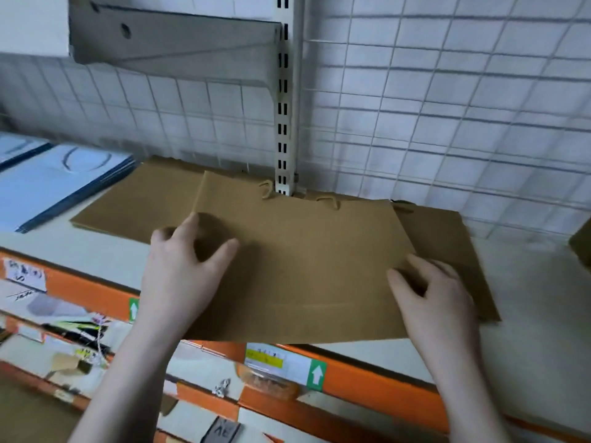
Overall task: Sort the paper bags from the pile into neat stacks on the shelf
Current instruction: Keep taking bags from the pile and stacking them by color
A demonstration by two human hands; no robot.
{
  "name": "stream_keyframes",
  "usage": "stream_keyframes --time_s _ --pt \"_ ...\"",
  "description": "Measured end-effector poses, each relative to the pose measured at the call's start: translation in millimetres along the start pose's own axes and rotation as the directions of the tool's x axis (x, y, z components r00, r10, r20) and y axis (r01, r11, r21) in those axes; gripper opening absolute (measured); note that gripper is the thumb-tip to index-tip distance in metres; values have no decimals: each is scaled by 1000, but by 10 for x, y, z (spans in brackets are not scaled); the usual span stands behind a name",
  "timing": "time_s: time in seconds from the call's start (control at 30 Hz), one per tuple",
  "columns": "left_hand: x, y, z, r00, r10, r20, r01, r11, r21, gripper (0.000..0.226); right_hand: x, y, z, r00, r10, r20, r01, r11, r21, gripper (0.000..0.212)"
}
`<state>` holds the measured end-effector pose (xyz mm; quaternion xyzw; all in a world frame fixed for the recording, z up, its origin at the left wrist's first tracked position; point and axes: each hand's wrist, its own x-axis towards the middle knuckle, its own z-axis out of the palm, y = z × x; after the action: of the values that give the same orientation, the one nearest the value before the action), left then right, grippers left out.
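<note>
A flat brown paper bag (307,270) with twisted paper handles lies on top, its near edge hanging over the front of the white shelf (537,302). My left hand (185,270) rests on the bag's left part, fingers spread and curled. My right hand (435,292) presses on its right edge, fingers bent. Under it lie two more brown bags: one (134,203) sticks out to the left, another (454,238) sticks out to the right, askew. A stack of light blue bags (54,183) lies flat at the far left of the shelf.
A white upright rail (284,129) and a wire grid wall (447,107) back the shelf. A grey bracket (179,46) juts out above. The shelf's orange front edge (367,378) carries labels. Lower shelves at the left hold small goods. Another brown item (582,247) shows at the right edge.
</note>
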<state>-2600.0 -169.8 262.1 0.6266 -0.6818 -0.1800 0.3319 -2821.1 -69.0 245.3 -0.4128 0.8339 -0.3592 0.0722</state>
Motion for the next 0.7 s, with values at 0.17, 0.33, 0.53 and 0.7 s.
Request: stream_keyframes --time_s 0.17,0.33,0.53,0.7 --pt "-106 78 -34 998 19 -64 -22 999 -41 71 44 60 -93 1000 -26 -6 27 999 42 46" --pt "-124 198 -4 996 56 -68 -61 995 -79 70 96 141 -177 999 -8 -52 11 999 50 44" --pt "-18 395 137 993 115 -38 -119 985 -124 67 165 266 -253 992 40 -123 -37 999 28 43" --pt "113 531 427 989 135 62 -126 983 -132 64 298 432 -227 981 120 -151 -124 992 -15 44"
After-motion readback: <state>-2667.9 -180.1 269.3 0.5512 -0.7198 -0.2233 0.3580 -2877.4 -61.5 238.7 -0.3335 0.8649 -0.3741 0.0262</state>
